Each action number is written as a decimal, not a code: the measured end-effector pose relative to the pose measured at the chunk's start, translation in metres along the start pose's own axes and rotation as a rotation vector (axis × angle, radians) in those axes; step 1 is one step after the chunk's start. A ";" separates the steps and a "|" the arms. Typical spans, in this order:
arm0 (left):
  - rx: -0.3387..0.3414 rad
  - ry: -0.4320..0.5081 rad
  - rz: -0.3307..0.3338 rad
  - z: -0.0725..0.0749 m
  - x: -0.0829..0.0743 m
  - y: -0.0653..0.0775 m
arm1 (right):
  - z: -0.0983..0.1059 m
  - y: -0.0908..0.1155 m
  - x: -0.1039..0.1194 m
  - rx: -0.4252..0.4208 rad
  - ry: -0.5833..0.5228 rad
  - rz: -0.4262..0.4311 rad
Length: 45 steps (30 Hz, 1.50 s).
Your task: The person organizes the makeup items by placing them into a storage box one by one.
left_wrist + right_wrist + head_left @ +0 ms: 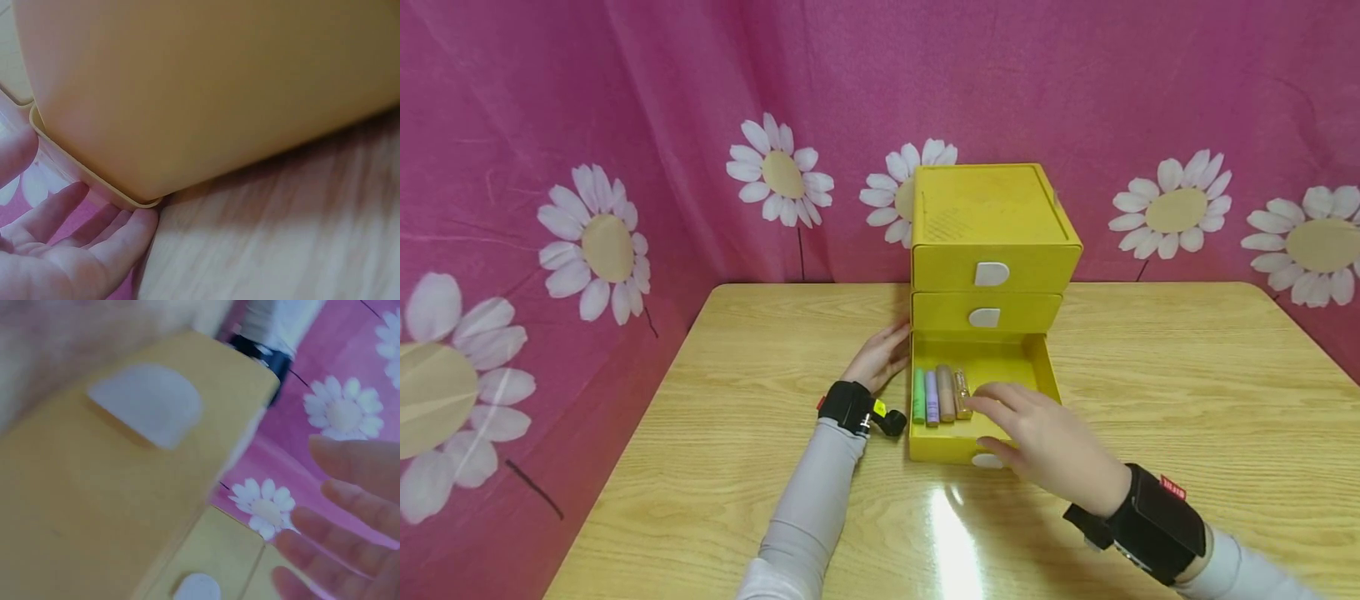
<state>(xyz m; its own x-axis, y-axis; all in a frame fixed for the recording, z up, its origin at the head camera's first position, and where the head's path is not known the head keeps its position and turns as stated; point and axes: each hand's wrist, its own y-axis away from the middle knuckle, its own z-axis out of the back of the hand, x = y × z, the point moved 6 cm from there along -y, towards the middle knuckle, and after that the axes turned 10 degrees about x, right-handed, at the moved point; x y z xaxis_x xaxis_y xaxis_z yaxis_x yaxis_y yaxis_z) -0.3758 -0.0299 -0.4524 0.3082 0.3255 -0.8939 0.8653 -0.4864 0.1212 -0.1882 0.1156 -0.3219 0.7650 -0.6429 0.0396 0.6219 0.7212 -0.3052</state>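
Note:
A yellow drawer cabinet [988, 204] stands on the table with its bottom drawer [1000, 354] pulled out. Lined up along the drawer's left side are a green tube [919, 397], a lilac tube [932, 400], a tan tube [945, 393] and a patterned gold tube [962, 395]. My left hand [877, 358] is at the cabinet's left side; in the left wrist view its fingertips [145, 220] rest against the yellow front edge. Over the drawer's front right hovers my right hand [1045, 437], fingers spread and holding nothing, fingertips close to the gold tube in the head view.
White half-round pulls mark the drawer fronts, the top one [992, 273] and middle one [984, 317] on closed drawers. A pink curtain [850, 58] with daisies hangs behind and left of the wooden table [760, 350].

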 end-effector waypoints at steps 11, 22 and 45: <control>0.002 -0.001 0.007 0.001 0.002 -0.001 | -0.025 0.025 0.018 0.000 0.020 0.035; 0.015 -0.008 0.003 0.000 0.002 -0.001 | -0.037 0.033 0.017 -0.025 0.029 0.020; 0.004 0.007 0.001 -0.001 0.000 0.001 | -0.055 0.028 0.008 0.037 0.062 -0.004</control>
<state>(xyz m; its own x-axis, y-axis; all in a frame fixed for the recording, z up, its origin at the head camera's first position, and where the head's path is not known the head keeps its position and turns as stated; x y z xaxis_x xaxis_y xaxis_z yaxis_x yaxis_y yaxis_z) -0.3743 -0.0295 -0.4518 0.3120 0.3307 -0.8907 0.8632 -0.4904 0.1203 -0.1739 0.1160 -0.3827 0.7510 -0.6600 -0.0189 0.6318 0.7266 -0.2699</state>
